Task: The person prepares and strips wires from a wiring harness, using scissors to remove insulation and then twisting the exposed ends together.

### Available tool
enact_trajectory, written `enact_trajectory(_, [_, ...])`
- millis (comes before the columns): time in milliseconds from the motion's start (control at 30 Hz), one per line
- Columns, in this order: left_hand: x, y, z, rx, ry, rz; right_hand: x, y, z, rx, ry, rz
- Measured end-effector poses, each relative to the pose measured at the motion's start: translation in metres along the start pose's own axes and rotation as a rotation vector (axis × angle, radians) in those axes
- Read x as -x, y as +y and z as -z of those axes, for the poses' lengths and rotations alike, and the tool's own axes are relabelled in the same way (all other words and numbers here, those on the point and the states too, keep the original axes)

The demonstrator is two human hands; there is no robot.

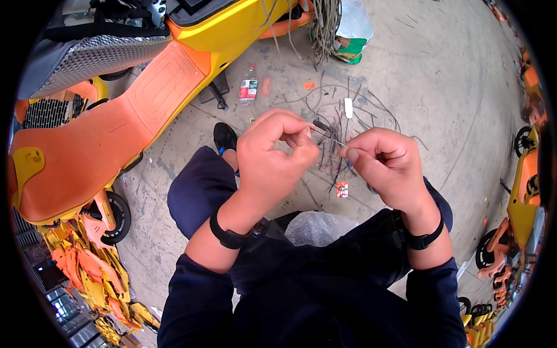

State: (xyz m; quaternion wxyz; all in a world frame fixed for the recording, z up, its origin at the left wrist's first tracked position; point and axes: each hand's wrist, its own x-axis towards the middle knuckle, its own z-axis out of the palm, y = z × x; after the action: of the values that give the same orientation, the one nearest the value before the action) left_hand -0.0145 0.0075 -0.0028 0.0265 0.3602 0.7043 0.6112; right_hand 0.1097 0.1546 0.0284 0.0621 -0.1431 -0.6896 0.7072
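Note:
A thin wire (332,138) is stretched between my two hands in front of my body. My left hand (277,142) pinches one end between thumb and forefinger, with a small dark piece (321,124) close to its fingertips; whether that piece is joined to the wire I cannot tell. The other end sits in the closed fingertips of my right hand (387,163). Below both hands, a tangle of dark cut wires (378,107) lies on the concrete floor. A white tag (348,108) and a small red-and-white packet (342,189) lie among them.
A yellow and orange scooter (116,124) stands at my left, its kickstand (219,97) down. Near it is a plastic bottle (248,85). A bundle of grey cables (326,29) hangs at the top. Bubble wrap (319,227) lies below me; orange and yellow panels (93,269) are piled lower left.

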Motion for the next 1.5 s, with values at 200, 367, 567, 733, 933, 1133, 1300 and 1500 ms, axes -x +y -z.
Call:
enact_trajectory(200, [-0.001, -0.001, 0.002, 0.056, 0.007, 0.098, 0.000, 0.001, 0.003, -0.011, 0.007, 0.009])
enact_trajectory(367, [-0.001, 0.003, 0.008, 0.048, -0.051, 0.176, 0.000, 0.003, 0.004, -0.016, 0.013, 0.022])
enact_trajectory(567, [-0.002, 0.000, 0.011, 0.059, -0.045, 0.183, -0.001, 0.004, 0.006, -0.041, 0.016, 0.019])
enact_trajectory(733, [-0.002, -0.002, 0.011, 0.085, -0.063, 0.178, 0.000, 0.004, 0.007, -0.052, 0.037, 0.052])
enact_trajectory(933, [-0.002, 0.006, 0.010, 0.412, -0.226, 0.267, 0.000, 0.001, 0.013, -0.066, -0.017, 0.017])
enact_trajectory(1133, [-0.001, -0.004, 0.018, 0.293, -0.501, 0.352, -0.002, 0.000, 0.017, -0.157, -0.073, -0.099])
enact_trajectory(1300, [0.000, 0.011, 0.000, 0.433, -0.329, 0.325, -0.002, -0.007, 0.024, -0.258, -0.094, -0.206])
enact_trajectory(1500, [0.008, 0.004, -0.008, 0.379, -0.479, 0.173, -0.002, 0.004, 0.031, -0.325, -0.139, -0.110])
